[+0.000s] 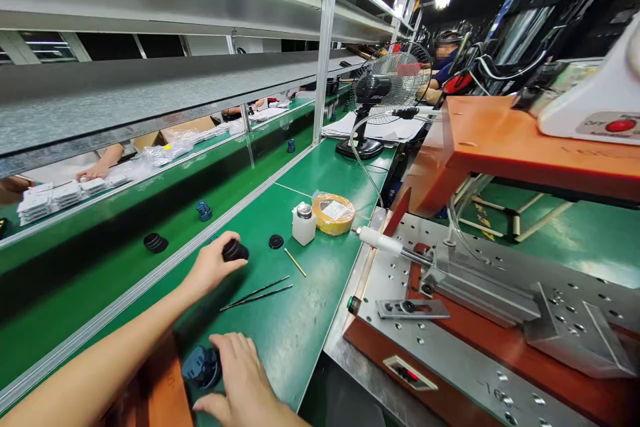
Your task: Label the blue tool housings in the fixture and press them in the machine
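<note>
My left hand [213, 268] grips a black ribbed rubber part [235, 251] above the green workbench mat [300, 327]. My right hand [235, 373] is wrapped over a dark blue plastic part [201, 367], which it partly hides. Beyond my hands lie fine steel tweezers [256, 293], a thin wooden stick [295, 262] and a small black round cap [276, 241]. A white bottle with a metal lid [304, 223] stands next to a roll of yellow tape [333, 213].
A green conveyor belt [100, 287] carrying a black part and a blue part runs along the left. A co-worker's hand [95, 172] lies beyond it, near stacked white cards. A perforated steel fixture plate [475, 320] sits right, with a black fan [385, 93] ahead.
</note>
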`<move>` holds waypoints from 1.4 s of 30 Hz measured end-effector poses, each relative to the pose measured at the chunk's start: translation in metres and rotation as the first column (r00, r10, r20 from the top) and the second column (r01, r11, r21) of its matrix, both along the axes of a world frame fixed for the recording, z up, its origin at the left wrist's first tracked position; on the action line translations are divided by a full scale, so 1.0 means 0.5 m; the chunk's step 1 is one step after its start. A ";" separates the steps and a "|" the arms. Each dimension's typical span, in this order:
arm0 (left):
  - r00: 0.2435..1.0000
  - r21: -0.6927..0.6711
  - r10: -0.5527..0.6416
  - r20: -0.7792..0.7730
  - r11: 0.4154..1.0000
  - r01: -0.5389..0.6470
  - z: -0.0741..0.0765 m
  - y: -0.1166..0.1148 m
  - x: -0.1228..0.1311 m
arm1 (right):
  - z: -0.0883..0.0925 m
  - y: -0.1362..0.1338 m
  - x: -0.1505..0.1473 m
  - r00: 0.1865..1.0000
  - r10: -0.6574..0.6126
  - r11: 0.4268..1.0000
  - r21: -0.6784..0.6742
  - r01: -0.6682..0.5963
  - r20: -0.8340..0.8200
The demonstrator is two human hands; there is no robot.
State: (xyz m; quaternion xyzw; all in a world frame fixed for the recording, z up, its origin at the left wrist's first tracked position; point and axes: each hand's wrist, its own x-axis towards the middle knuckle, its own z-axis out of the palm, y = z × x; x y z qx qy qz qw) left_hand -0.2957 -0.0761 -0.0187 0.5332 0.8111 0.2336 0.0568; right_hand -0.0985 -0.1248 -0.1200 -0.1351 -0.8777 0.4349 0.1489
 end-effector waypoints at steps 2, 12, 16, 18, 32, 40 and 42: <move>0.999 -0.006 -0.034 -0.013 0.999 0.034 -0.025 0.079 0.034 | -0.013 -0.003 -0.005 1.000 -0.012 1.000 0.007 0.012 -0.012; 0.996 -0.045 -0.014 -0.085 0.999 0.010 -0.099 0.183 0.047 | -0.045 -0.001 -0.027 1.000 0.004 1.000 0.009 -0.004 -0.011; 0.996 -0.051 -0.029 -0.083 0.998 0.025 -0.100 0.189 0.044 | -0.009 0.001 -0.004 1.000 0.019 0.999 -0.037 -0.019 -0.002; 0.996 -0.057 -0.030 -0.080 0.998 0.025 -0.099 0.194 0.042 | 0.000 0.003 0.002 1.000 0.024 0.999 -0.049 -0.024 0.008; 0.993 -0.032 -0.029 -0.112 0.999 0.025 -0.057 0.160 0.020 | 0.039 0.022 0.017 0.993 0.067 0.994 -0.089 -0.059 0.092; 0.858 -0.049 0.468 -0.212 0.871 -0.488 0.073 -0.065 -0.298 | -0.010 0.028 0.010 0.993 0.109 0.992 -0.075 -0.106 0.037; 0.838 -0.112 0.506 -0.203 0.839 -0.533 0.062 -0.125 -0.354 | -0.039 0.030 0.003 0.994 0.108 0.993 -0.048 -0.107 0.027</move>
